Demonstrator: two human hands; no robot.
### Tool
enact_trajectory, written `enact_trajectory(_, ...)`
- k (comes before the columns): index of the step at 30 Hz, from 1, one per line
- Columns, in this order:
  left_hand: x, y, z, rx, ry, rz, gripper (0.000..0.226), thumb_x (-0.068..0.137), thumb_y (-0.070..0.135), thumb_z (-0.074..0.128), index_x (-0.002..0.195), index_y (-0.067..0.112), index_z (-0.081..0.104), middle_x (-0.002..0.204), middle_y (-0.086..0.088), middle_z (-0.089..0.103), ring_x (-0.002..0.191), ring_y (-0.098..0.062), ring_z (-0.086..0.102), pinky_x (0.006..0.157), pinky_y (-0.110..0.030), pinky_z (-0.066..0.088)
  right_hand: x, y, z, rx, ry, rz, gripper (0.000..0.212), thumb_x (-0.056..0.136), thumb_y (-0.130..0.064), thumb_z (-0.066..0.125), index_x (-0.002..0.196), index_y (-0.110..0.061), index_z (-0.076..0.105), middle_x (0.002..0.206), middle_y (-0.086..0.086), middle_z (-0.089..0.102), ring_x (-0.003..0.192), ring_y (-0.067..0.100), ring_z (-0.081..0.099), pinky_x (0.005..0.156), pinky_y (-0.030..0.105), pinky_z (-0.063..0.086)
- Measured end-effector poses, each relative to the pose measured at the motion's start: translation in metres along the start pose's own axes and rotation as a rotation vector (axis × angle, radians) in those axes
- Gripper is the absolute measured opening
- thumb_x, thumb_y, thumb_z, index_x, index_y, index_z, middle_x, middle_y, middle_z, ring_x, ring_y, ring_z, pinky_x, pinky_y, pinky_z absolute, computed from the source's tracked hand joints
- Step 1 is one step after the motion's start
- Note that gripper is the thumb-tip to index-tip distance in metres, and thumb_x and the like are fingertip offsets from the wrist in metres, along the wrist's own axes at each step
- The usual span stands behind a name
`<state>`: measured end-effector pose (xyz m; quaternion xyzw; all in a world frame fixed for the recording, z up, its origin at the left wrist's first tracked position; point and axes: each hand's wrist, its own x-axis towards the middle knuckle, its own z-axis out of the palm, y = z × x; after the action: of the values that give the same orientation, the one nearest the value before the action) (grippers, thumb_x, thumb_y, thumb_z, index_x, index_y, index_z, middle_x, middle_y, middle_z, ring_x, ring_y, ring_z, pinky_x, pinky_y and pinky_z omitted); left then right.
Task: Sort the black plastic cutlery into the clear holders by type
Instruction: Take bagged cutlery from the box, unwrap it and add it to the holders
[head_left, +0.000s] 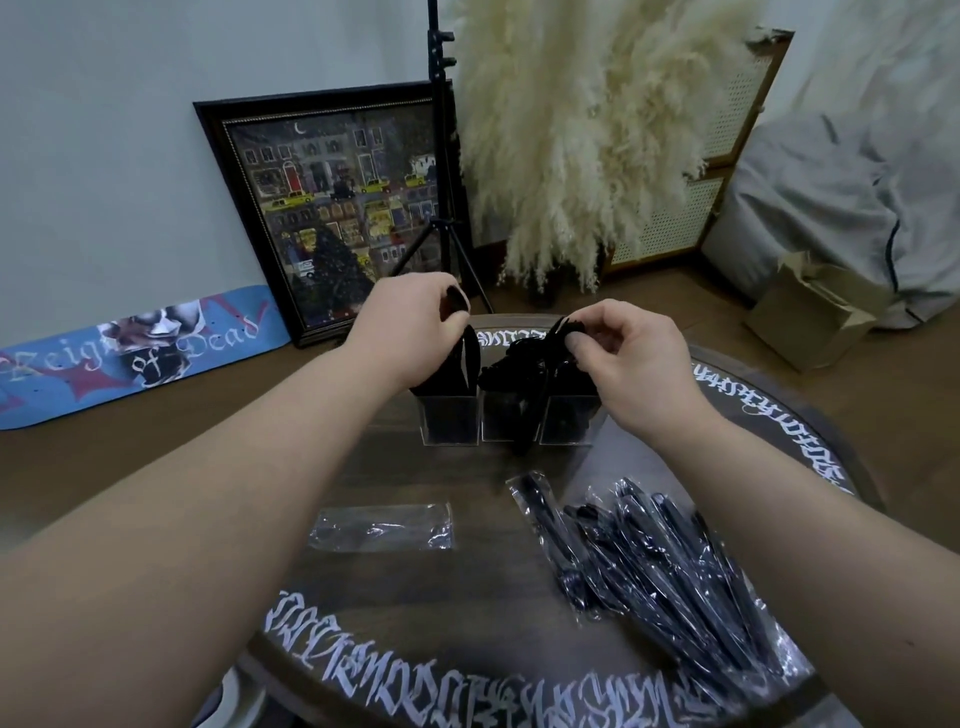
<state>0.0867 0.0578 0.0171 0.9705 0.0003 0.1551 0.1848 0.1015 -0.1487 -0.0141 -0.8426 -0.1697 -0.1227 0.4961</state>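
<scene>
Two hands work over three clear holders (498, 418) far on the lettered round counter (426, 587): left hand (410, 325) pinches cutlery (457, 364) in the left holder, right hand (623, 353) pinches a piece above the right. Wrapped cutlery (654, 566) lies near right; a framed picture (332, 213) leans behind.

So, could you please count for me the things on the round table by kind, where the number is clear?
Clear square plastic holders: 3
Empty clear plastic wrapper lying flat: 1
Heap of black plastic cutlery in clear wrappers: 1 heap; its pieces overlap too much to count
Hands: 2, the left hand and the right hand, both holding black cutlery
Total: 7
</scene>
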Motion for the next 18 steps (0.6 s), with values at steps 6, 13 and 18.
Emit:
enact_trajectory(6, -0.007, -0.019, 0.034, 0.316, -0.133, -0.002, 0.037, 0.096, 0.043, 0.048, 0.129, 0.026, 0.049, 0.112, -0.004, 0.063, 0.104, -0.027, 0.054, 0.080, -0.039, 0.048, -0.002, 0.010, 0.004, -0.043, -0.076, -0.017, 0.021, 0.086, -0.008, 0.066, 0.084, -0.029, 0.064, 0.074, -0.016, 0.058, 0.066, 0.006, 0.054, 0.070, 0.020, 0.045)
enact_trajectory(13, -0.021, 0.001, 0.036, 0.147, -0.015, 0.238, 0.045, 0.098, 0.034, 0.044, 0.142, 0.023, 0.044, 0.138, 0.005, 0.050, 0.124, -0.024, 0.040, 0.098, -0.035, 0.031, -0.001, 0.011, 0.012, -0.015, -0.127, -0.030, 0.026, 0.084, -0.004, 0.066, 0.086, -0.030, 0.065, 0.070, -0.014, 0.059, 0.061, 0.004, 0.050, 0.068, 0.022, 0.045)
enact_trajectory(18, -0.024, 0.022, 0.035, -0.220, -0.073, 0.201, 0.034, 0.092, 0.020, 0.057, 0.125, 0.029, 0.062, 0.084, 0.019, 0.060, 0.074, -0.003, 0.053, 0.072, -0.013, 0.035, -0.001, 0.006, 0.013, 0.026, -0.138, -0.031, 0.023, 0.083, -0.004, 0.069, 0.092, -0.025, 0.069, 0.079, -0.001, 0.066, 0.069, 0.011, 0.058, 0.073, 0.025, 0.051)
